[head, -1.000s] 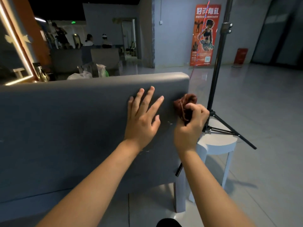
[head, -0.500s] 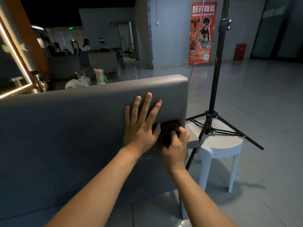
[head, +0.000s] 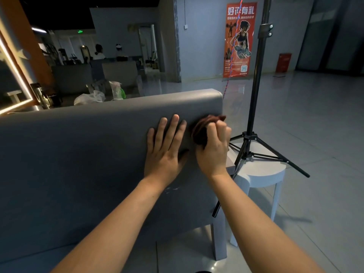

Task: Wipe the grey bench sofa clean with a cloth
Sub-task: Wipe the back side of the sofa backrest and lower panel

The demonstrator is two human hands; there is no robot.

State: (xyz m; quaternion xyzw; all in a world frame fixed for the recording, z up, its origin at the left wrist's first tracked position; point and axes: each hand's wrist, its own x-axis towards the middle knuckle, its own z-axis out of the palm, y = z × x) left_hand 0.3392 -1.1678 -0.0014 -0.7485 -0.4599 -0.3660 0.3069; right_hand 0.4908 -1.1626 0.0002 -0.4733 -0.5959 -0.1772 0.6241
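Your right hand [head: 213,152], curled round the bunched cloth [head: 201,131], is back up at the top right corner of the sofa [head: 78,154] back, so you're scrubbing that edge up and down. Your left hand [head: 165,150] lies spread flat beside it. The tripod [head: 254,115] and stool [head: 264,174] crowd that end.

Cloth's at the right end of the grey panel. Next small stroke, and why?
Probably drag the cloth down-left to the pale smudges on the bench sofa: the right hand grips it above them, and the left hand lies flat alongside.
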